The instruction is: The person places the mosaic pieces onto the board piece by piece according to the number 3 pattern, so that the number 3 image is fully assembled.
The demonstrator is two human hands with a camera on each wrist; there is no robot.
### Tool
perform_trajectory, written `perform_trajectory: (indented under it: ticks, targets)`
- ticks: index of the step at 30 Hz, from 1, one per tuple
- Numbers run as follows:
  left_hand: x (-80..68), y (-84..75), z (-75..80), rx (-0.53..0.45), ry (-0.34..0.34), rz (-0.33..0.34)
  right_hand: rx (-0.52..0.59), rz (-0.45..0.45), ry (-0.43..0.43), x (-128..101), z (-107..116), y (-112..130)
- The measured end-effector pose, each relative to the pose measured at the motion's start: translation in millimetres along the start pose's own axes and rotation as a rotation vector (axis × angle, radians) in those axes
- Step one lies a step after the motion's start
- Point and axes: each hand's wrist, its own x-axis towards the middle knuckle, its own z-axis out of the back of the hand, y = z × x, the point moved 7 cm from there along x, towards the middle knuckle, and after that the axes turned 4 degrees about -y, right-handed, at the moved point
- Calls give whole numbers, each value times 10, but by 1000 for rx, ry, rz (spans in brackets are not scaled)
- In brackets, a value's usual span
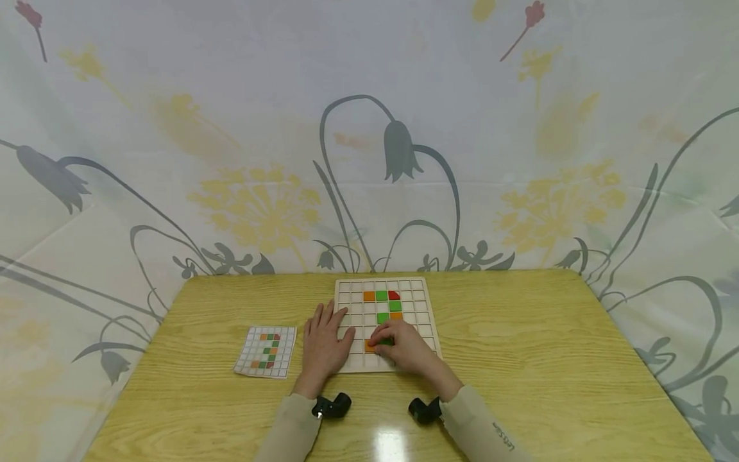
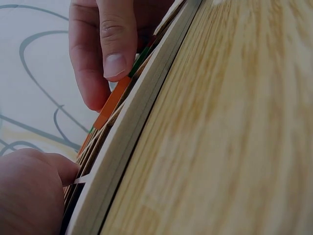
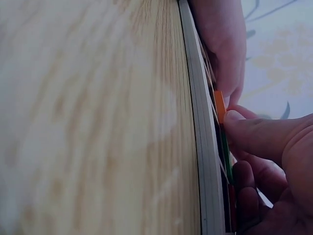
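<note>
A square pale wooden grid board [image 1: 416,298] lies on the table in the head view. My left hand [image 1: 324,343] rests on its left edge, fingers spread and thumb on the cells. Over the lower rows, my right hand [image 1: 407,350] pinches an orange square tile [image 1: 369,346] between thumb and fingertips. In the right wrist view the orange tile [image 3: 219,105] stands slightly proud of the board, its edge against the thumb. A green tile [image 1: 385,342] beside it is partly covered by that hand. Farther up sit orange, green and red tiles [image 1: 394,295]; the right hand hides some cells.
Left of the board lies a printed pattern card [image 1: 245,343] showing a grid with orange, green and red squares. Each wrist carries a black camera [image 1: 424,410]. The wooden table [image 1: 519,346] meets a flower-printed cloth [image 1: 496,128] at the back and sides.
</note>
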Motion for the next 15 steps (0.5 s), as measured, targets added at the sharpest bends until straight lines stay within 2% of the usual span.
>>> perform_trajectory:
  ticks: [15]
  targets:
    - [2, -5, 6, 1, -1, 0, -17, 8, -22, 1, -10, 36]
